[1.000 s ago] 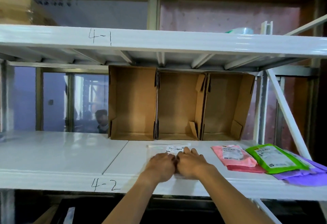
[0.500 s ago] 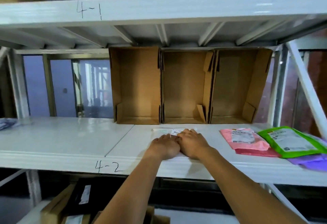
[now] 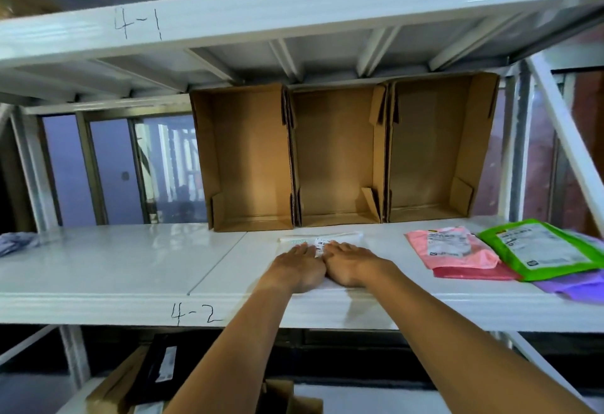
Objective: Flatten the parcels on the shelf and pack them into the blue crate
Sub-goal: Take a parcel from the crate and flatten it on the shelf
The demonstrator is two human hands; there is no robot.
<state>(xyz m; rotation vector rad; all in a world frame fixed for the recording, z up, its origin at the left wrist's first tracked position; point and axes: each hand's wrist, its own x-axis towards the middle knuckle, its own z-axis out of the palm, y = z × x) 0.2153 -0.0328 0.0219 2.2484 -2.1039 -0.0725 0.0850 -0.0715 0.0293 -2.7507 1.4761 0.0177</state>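
Observation:
A flat clear parcel [image 3: 346, 237] with a barcode label lies on the white shelf [image 3: 130, 269] marked 4-2. My left hand [image 3: 299, 266] and my right hand [image 3: 348, 263] lie side by side on it, palms down, fingers straight, pressing it flat. Most of the parcel is hidden under them. To the right lie a pink parcel [image 3: 451, 250], a green parcel [image 3: 539, 248] overlapping it, and a purple parcel [image 3: 578, 286] beneath. No blue crate is in view.
Three open cardboard boxes [image 3: 340, 155] stand on their sides at the back of the shelf. The upper shelf 4-1 [image 3: 261, 11] hangs overhead. A bluish bag [image 3: 16, 242] lies at far left. Cardboard and a black parcel [image 3: 160, 371] sit below.
My fingers have gone from curled to flat on the parcel, and both hands have slid a little forward over it. My head has moved closer and lower.

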